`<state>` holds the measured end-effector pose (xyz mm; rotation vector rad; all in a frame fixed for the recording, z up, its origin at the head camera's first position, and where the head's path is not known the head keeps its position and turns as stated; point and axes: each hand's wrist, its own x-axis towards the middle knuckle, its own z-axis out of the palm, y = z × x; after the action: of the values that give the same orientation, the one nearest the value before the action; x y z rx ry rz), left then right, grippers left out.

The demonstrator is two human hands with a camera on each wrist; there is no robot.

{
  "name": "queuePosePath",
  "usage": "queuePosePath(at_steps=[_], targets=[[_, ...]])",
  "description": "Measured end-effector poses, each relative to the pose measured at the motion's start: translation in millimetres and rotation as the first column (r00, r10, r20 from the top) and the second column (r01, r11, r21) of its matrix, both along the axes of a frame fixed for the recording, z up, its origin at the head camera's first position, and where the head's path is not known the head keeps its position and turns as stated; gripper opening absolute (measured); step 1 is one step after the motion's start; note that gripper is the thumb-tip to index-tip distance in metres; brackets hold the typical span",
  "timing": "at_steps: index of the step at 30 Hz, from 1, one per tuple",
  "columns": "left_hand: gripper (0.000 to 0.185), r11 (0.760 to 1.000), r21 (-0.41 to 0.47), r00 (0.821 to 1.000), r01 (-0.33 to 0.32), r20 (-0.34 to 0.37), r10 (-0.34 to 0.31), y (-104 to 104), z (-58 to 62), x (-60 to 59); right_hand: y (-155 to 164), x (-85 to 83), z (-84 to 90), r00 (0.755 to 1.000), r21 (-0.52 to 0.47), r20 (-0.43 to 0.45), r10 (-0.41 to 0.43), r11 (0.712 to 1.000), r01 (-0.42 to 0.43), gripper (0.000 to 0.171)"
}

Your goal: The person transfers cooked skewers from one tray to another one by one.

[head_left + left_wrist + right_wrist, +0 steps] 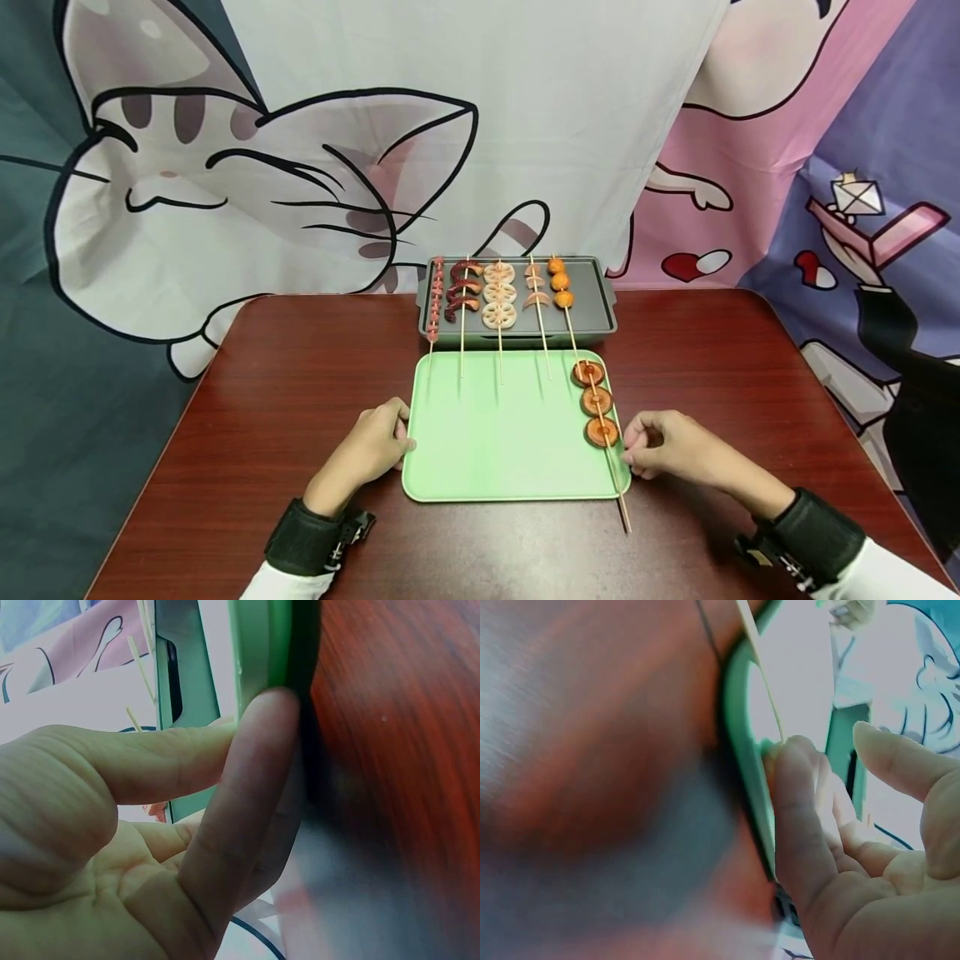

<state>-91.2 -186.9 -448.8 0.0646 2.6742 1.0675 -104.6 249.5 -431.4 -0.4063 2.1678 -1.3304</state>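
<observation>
Smooth mint-green plastic tray (495, 433) sits between both hands: left hand (371, 448) fingertips press its rounded edge, right hand (667, 454) pinches the thin wooden skewer (609, 454) across its rim.

Even, bright light — wrist views blurred

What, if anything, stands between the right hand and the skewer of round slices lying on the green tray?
Nothing visible does. The right hand sits at the right edge of the green tray, its fingertips already at the stick of the round-slice skewer, which overhangs the tray's front edge. The left hand touches the tray's opposite rim, well clear.
</observation>
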Motion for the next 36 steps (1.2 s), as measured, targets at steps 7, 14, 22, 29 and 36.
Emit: queuePosePath(at_steps=[7,14,22,29,36], targets=[[0.025,1.0,0.003,1.0,-0.001,-0.006,0.001,-1.1,1.0,-0.9,-1.8,-25.7,8.5,0.991,0.049,-0.134,-0.013,0.999,0.02,0.033],[0.025,1.0,-0.004,1.0,0.006,-0.006,-0.006,-0.9,0.6,0.5,-8.5,-43.7,9.7,0.991,-0.007,-0.098,-0.09,0.996,0.09,0.051],[0.025,1.0,-0.004,1.0,0.007,-0.008,-0.007,0.2,0.2,1.0,-21.0,-62.7,1.1,0.977,-0.202,0.12,-0.175,0.959,0.197,0.059],[0.025,1.0,-0.004,1.0,0.008,0.004,-0.008,0.1,1.9,-0.6,-29.4,-80.9,-5.3,0.95,-0.322,0.243,-0.197,0.907,0.271,0.056],[0.026,1.0,0.001,1.0,0.011,0.003,-0.011,0.1,2.3,-0.5,-36.8,-91.2,-11.8,0.942,-0.347,0.268,-0.202,0.892,0.29,0.056]])
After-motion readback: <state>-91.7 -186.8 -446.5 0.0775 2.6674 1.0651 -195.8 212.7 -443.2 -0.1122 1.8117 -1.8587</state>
